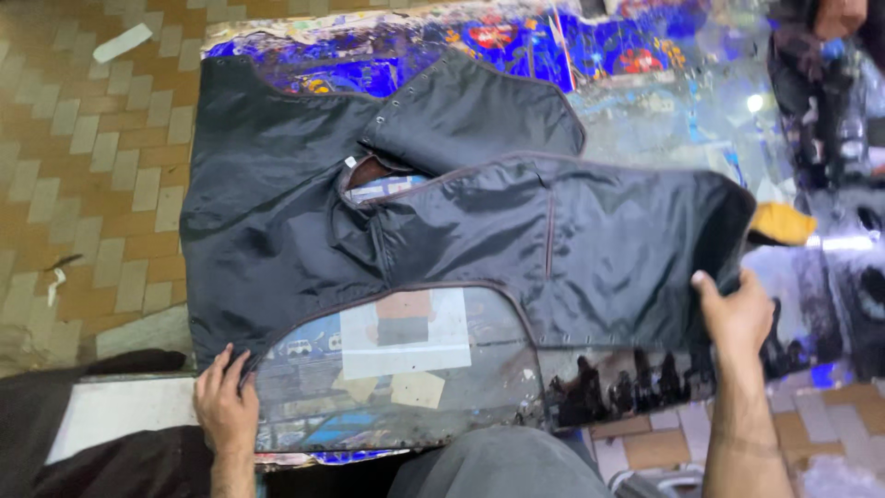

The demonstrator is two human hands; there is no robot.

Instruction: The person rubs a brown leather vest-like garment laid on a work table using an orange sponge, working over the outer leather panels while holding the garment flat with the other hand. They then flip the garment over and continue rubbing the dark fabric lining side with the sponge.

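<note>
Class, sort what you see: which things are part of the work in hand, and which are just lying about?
In hand: dark garment, left hand, right hand, glass-topped table.
Lying about: yellow cloth, white scrap on the tiled floor.

Jacket [442,231]: dark woven cloth, slight sheen, smooth. Worktop [645,111]: glossy glass sheet over printed paper. Floor [83,148]: matt tile.
</note>
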